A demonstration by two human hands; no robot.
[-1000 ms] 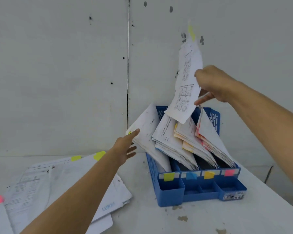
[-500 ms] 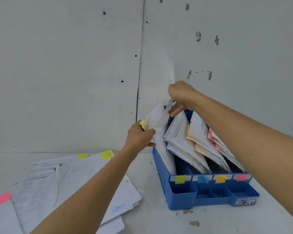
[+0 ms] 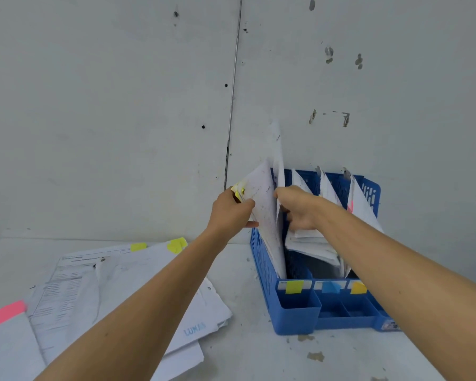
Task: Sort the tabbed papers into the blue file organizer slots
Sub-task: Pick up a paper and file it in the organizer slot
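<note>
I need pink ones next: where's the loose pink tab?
Head view, far left: the pink tab sits on a sheet at the loose paper pile's left edge.

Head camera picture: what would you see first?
The bright blue file organizer at the right, full of leaning papers. Over its leftmost slot the left hand grips yellow-tabbed papers and the right hand pinches an upright sheet beside them. A messy pile of tabbed papers lies on the table at left.
</note>
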